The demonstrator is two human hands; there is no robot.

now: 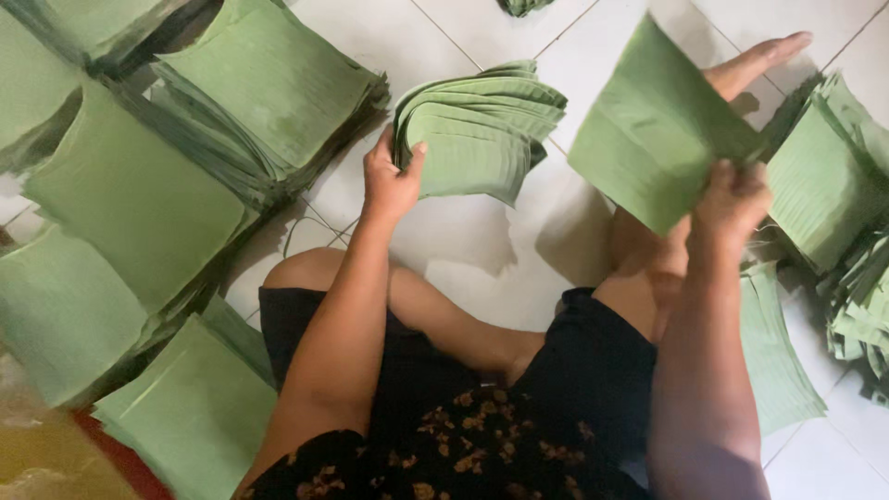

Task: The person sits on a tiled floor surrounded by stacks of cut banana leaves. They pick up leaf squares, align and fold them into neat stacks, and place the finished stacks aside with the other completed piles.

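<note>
My left hand (389,181) grips a thick fanned stack of cut green leaf sheets (477,130) by its left edge, held above the white tiled floor (463,250). My right hand (732,199) pinches the lower corner of a single green leaf sheet (653,130), lifted and tilted in front of my foot (755,60). I sit cross-legged in dark shorts, knees spread under both arms.
Tall stacks of square leaf sheets lie on the left (139,194) and upper left (278,83). A loose heap of leaf pieces (838,204) sits on the right, with another flat stack (773,347) by my right knee. A yellow-red item (56,458) shows at bottom left.
</note>
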